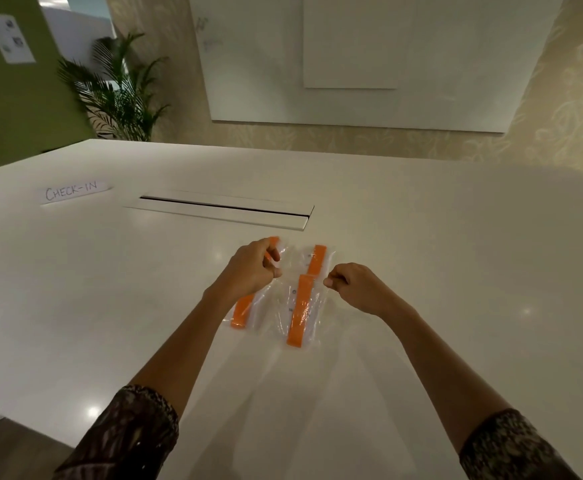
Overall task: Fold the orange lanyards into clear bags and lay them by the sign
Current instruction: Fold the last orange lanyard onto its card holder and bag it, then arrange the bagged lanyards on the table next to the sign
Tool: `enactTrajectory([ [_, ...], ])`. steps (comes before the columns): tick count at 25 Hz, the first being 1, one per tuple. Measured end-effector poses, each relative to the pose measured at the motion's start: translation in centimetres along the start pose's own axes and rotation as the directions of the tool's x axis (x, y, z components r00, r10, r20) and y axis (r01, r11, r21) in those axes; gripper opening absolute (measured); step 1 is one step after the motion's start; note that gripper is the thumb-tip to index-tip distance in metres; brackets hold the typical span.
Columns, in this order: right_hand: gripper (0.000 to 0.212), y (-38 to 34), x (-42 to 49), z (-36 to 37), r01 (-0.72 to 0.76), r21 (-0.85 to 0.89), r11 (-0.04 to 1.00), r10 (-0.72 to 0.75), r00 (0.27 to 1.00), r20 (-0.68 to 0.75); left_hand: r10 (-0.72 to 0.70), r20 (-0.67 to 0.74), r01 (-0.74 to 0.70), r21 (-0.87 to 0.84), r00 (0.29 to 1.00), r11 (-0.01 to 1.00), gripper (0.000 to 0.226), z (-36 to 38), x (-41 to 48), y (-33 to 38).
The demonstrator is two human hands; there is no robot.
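Observation:
A clear bag (300, 313) with a folded orange lanyard inside hangs in front of me above the white table (110, 271). My left hand (253, 268) pinches its top left corner and my right hand (356, 285) pinches its top right corner. A second bagged lanyard (243, 311) lies on the table under my left wrist. Just beyond my hands lies a third bagged lanyard (318, 259). Another orange end (274, 241) shows past my left fingers. The paper CHECK-IN sign (73, 192) lies flat at the far left.
A long cable slot with a raised lid (220, 211) runs across the table between the sign and my hands. A potted palm (120, 95) stands behind the table's far left corner. A whiteboard (352, 60) hangs on the back wall.

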State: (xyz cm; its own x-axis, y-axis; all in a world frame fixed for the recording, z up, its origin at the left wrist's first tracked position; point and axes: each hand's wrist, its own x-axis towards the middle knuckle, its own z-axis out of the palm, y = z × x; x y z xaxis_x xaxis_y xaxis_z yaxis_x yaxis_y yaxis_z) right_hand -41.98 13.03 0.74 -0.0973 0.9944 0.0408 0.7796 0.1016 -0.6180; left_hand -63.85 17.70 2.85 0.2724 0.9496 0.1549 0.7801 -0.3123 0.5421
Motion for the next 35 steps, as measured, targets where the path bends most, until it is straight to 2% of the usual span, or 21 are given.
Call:
enactTrajectory([
  [4, 0.017, 0.4, 1.2, 1.6, -0.068, -0.017, 0.998, 0.068, 0.997, -0.029, 0.019, -0.032, -0.018, 0.045, 0.999, 0.999, 0.029, 1.4, 0.3, -0.6],
  [7, 0.015, 0.7, 1.3, 2.6, -0.085, -0.053, 0.995, 0.081, 0.994, -0.075, 0.005, -0.051, -0.001, 0.087, 0.999, 0.996, 0.023, 2.2, 0.4, -0.8],
  [11, 0.02, 1.2, 0.9, 3.5, -0.047, -0.087, 0.995, 0.032, 0.984, -0.174, 0.013, -0.073, -0.001, 0.163, 0.997, 0.987, 0.022, 2.9, 0.3, -0.9],
  [15, 0.012, 1.6, 1.0, 4.1, -0.044, -0.054, 0.998, 0.03, 0.973, -0.228, 0.006, -0.078, 0.012, 0.231, 0.997, 0.973, 0.025, 2.9, 0.4, -0.8],
  [17, 0.009, 1.7, 0.9, 4.1, -0.03, -0.023, 0.999, 0.023, 0.962, -0.273, 0.004, -0.104, 0.02, 0.232, 0.995, 0.973, 0.032, 2.9, 0.5, -0.9],
  [21, 0.008, 1.7, 1.4, 3.5, 0.004, 0.015, 1.0, 0.001, 0.936, -0.352, -0.026, -0.172, 0.063, 0.216, 0.985, 0.974, 0.02, 2.4, 0.5, -1.7],
  [25, 0.011, 0.8, 2.1, 3.0, 0.043, 0.035, 0.998, -0.025, 0.911, -0.412, -0.052, -0.245, 0.103, 0.202, 0.968, 0.974, 0.02, 1.9, 0.2, -2.8],
  [29, 0.019, -1.0, 3.3, 3.0, 0.077, -0.005, 0.997, -0.072, 0.908, -0.413, -0.103, -0.234, 0.155, 0.214, 0.967, 0.964, 0.03, 1.1, 0.3, -4.2],
  [35, 0.027, -4.1, 6.5, 3.8, -0.014, -0.016, 1.0, 0.008, 0.943, -0.333, -0.148, -0.112, 0.167, 0.181, 0.983, 0.969, 0.039, -1.0, 2.5, -7.0],
])
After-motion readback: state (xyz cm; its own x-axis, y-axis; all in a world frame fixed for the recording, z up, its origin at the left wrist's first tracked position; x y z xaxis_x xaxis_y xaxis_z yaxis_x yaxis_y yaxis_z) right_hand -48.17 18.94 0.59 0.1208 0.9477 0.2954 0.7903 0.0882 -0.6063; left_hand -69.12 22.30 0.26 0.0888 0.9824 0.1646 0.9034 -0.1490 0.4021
